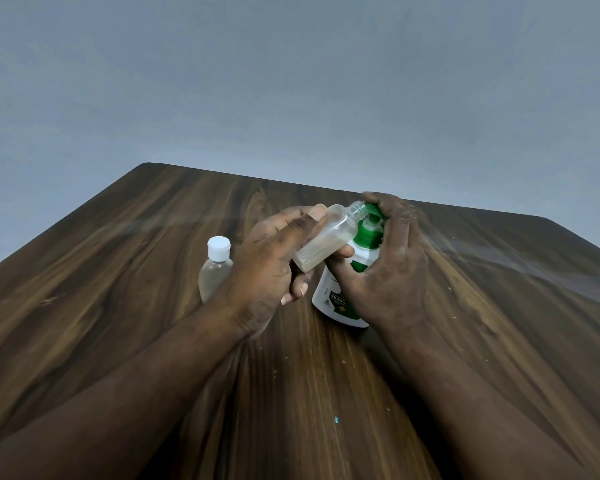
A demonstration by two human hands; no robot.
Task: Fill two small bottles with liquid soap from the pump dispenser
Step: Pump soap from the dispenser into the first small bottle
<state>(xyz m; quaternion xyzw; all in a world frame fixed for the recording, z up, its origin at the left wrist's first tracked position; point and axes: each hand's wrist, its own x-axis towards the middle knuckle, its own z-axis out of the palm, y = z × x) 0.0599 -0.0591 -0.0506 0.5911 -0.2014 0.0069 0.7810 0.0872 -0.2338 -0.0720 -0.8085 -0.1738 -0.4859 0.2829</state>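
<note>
Toward the far edge of the tabletop [153, 306], the left hand [271, 268] pinches the light, probably squashy small bottle [323, 237] low on its body, mouth tilted at the nozzle, while the right hand [392, 265] curls round the likely slick pump dispenser [338, 303].

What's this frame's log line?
left hand grips open bottle, mouth at pump dispenser | right hand grips its top | capped bottle upright on table

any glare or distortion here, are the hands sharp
Head view: wide-angle stretch splays the table; a pale sheen crosses the wood right of the right hand gripping the pump dispenser; the left hand and its open bottle look sharp.
</note>
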